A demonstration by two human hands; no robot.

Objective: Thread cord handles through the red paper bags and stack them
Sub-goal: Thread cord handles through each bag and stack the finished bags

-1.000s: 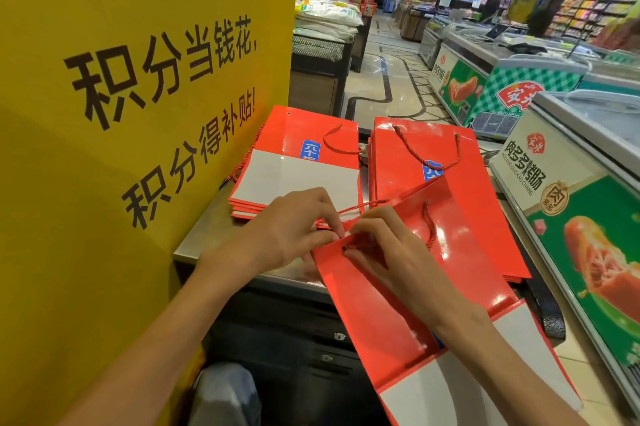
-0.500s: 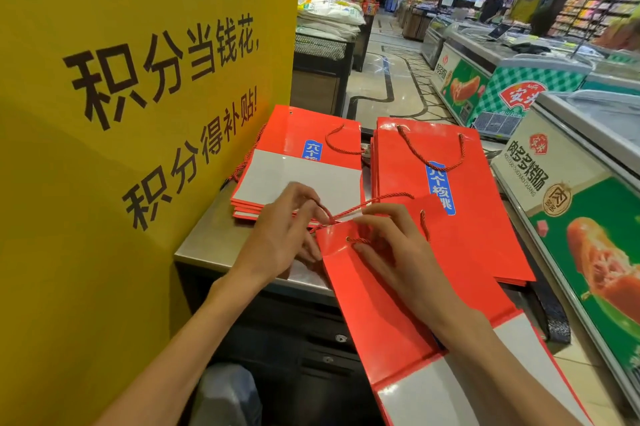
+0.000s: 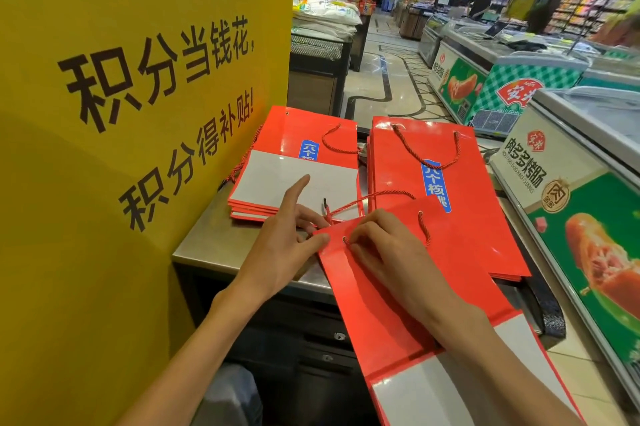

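A flat red paper bag (image 3: 398, 307) lies tilted over the counter's front edge, its white bottom flap toward me. A red cord (image 3: 374, 198) arcs above its top edge, with one end through the right hole. My left hand (image 3: 284, 245) pinches the cord near its dark tip in its curled fingers. Its index finger sticks out straight, and its thumb rests on the bag's top left corner. My right hand (image 3: 384, 252) lies on the bag with its fingertips curled at the left hole, holding the top edge there.
Two stacks of red bags lie on the steel counter (image 3: 207, 238): the left stack (image 3: 294, 165) shows white flaps, the right stack (image 3: 433, 155) has cord handles. A yellow sign board (image 3: 121, 113) stands to the left, chest freezers (image 3: 571, 183) to the right.
My left hand drew the cord's end out to the left of the bag and its index finger straightened. The left hole now shows beside my right fingertips. The bag slid slightly toward me.
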